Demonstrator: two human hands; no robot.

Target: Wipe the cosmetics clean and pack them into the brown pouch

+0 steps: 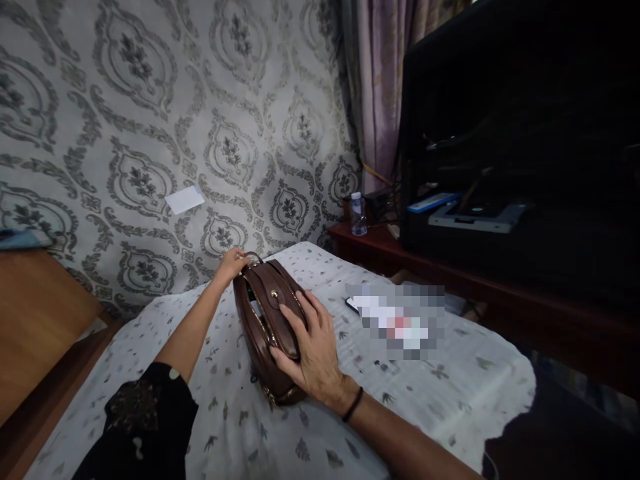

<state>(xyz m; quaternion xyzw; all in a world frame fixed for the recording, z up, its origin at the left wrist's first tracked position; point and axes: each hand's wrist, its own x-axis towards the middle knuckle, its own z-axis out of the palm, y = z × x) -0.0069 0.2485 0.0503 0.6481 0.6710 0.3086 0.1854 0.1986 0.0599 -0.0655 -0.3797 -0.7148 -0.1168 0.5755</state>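
Note:
A brown leather bag (263, 300) with gold zippers and a round gold clasp lies on the patterned white bed sheet (320, 440). The zipper on its left side is open, showing a pale item inside. At the bag's far end, my left hand (233, 263) has its fingers closed at the base of the handle. My right hand (313, 350) rests on the near right part of the bag, fingers spread, with the thumb at the open zipper's near end.
Right of the bag lies a phone (353, 305) beside a blurred patch. A clear bottle (358, 217) stands on the dark red cabinet (390, 245) near a large black screen (525, 133). A wooden board (45, 320) is at the left, before a patterned wall.

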